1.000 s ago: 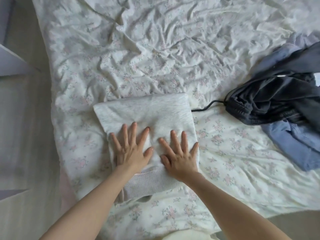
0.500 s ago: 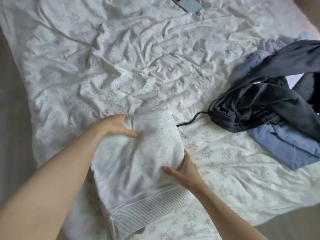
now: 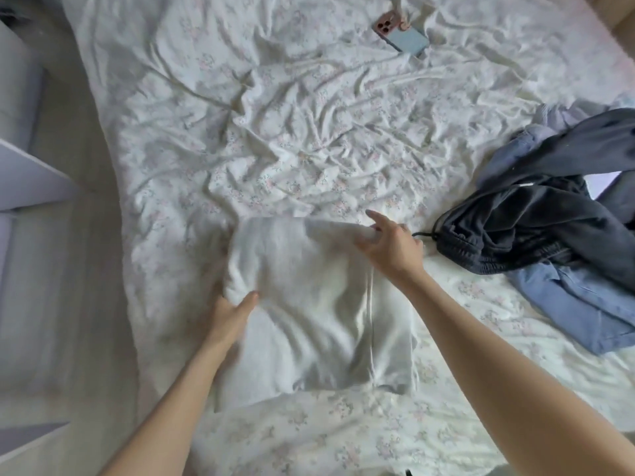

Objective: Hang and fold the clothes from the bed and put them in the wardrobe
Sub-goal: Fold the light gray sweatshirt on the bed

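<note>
Folded pale-grey knit sweatshirt (image 3: 309, 310) lies at frame centre, on the near part of a bed w/ a crumpled white floral-print sheet (image 3: 309, 132). Image is motion-blurred, so garment detail is soft.

Left hand (image 3: 230, 312) grips the sweatshirt's left edge at approx 9 o'clock of the garment: thumb on top of the fabric, other fingers tucked under, not visible. Right hand (image 3: 391, 245) holds the far right corner at approx 1 o'clock, fabric pinched betw. thumb and curled fingers, index finger sticking out toward 11. Hands are well apart, one on each side of the bundle.

At 3 o'clock of the sweatshirt, near the right hand, a heap: dark charcoal drawstring trousers (image 3: 536, 231) on top of light-blue denim jeans (image 3: 584, 314), black cord end just beside the right hand.

At 12 o'clock, far up the sheet, a phone in a light-blue case w/ pinkish camera block (image 3: 400, 35).
</note>
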